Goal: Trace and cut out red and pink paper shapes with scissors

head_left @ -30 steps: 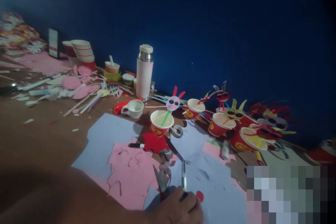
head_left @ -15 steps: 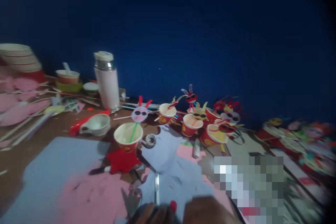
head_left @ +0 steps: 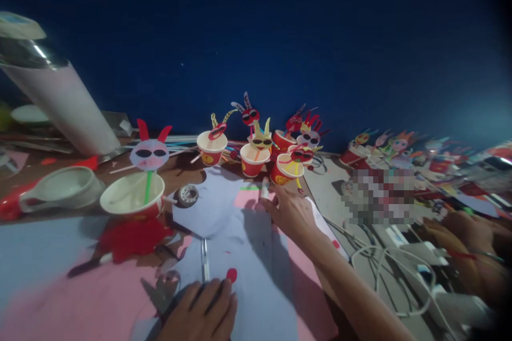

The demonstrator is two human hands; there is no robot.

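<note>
My right hand (head_left: 290,213) reaches forward over the paper. Its thumb and fingers close round the lower end of a small white tube (head_left: 265,187), whose top shows above them. My left hand (head_left: 202,311) lies with its fingers stretched out on the pale blue-white paper (head_left: 256,256). Close to its fingertips are a small red paper disc (head_left: 231,275) and a thin shiny stick (head_left: 205,258). Left of it are grey scissor blades (head_left: 158,290), partly blurred. A cut red paper shape (head_left: 134,240) lies under a paper cup (head_left: 132,194) holding a rabbit-faced figure (head_left: 149,154).
Several red cups with paper figures (head_left: 255,160) stand along the back. A tape roll (head_left: 187,195), a white mug (head_left: 66,186) and a tall flask (head_left: 60,101) are to the left. White cables (head_left: 384,277) run at right, near another person's arm (head_left: 468,240).
My right hand has moved forward from the bottom edge to the small white tube. The view has shifted, so the cups appear further left. My left hand shows more fully on the paper.
</note>
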